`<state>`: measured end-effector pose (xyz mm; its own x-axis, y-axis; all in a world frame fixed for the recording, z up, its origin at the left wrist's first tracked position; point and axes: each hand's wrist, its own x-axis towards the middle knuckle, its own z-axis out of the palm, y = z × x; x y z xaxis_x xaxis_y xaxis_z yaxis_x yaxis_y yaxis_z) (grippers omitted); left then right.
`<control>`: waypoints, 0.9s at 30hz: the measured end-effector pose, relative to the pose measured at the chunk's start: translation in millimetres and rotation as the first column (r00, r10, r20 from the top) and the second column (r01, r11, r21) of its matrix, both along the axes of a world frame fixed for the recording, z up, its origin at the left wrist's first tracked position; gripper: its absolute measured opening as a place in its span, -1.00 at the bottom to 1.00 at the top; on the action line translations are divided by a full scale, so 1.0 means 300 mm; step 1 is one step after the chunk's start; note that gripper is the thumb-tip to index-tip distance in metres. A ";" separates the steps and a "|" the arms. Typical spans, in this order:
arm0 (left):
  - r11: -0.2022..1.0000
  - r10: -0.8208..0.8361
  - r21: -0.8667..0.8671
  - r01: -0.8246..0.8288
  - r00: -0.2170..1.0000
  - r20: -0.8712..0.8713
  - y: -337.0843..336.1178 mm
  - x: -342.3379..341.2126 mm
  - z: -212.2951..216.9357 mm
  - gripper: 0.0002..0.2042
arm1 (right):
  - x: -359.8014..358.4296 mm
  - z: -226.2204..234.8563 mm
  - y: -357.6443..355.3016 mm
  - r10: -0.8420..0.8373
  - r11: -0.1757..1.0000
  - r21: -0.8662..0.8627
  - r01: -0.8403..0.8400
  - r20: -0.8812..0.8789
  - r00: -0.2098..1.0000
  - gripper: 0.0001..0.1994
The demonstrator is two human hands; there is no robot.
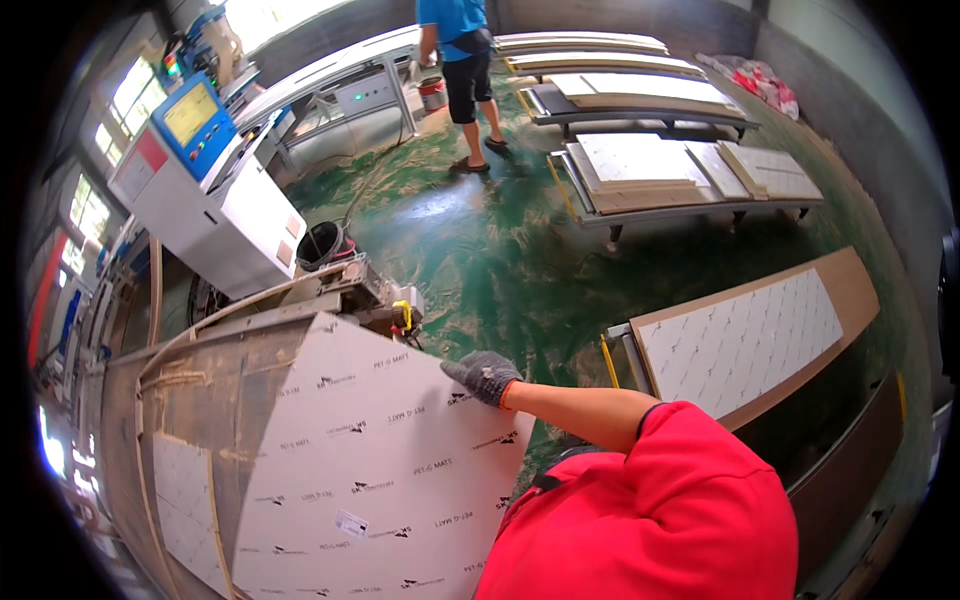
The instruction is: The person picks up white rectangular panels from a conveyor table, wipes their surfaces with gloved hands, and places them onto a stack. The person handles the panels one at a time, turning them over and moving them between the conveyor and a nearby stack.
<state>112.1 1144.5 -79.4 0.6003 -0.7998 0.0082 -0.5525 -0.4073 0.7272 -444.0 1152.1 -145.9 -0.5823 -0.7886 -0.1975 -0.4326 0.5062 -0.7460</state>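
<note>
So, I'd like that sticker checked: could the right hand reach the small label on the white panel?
Probably yes: the gloved right hand is at the edge of that white panel, and nothing visible covers the label or lies between them.

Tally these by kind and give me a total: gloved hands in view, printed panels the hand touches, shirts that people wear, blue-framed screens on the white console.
Gloved hand: 1
Printed panel: 1
Shirts: 2 (red shirt, blue shirt)
Blue-framed screen: 1
Total: 5
</note>
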 end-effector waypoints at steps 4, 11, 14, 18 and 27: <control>0.972 -0.067 -0.220 0.076 0.997 0.048 -0.043 -0.298 0.186 -0.38 | -0.255 0.061 0.143 -0.194 0.950 -0.206 0.233 0.194 0.962 -0.60; 0.832 -0.482 -0.344 0.436 0.875 -0.055 -0.249 -0.977 0.202 -0.38 | -0.818 -0.273 0.650 -0.592 0.806 -0.322 0.497 -0.400 0.700 -0.72; 0.647 -0.756 -0.256 0.718 0.648 -0.095 -0.493 -1.366 -0.033 -0.34 | -0.991 -0.336 0.982 -0.708 0.629 0.137 0.765 -0.304 0.637 -0.63; 0.586 -0.810 0.310 0.749 0.550 0.202 -0.597 -1.947 -0.369 -0.15 | -1.141 -0.390 1.280 -0.931 0.326 0.375 0.868 -0.032 0.364 -0.17; 0.223 -0.967 0.726 0.650 0.241 0.081 -0.575 -2.633 -0.807 -0.19 | -1.102 -0.408 1.526 -0.988 -0.057 0.663 0.746 -0.143 0.051 -0.20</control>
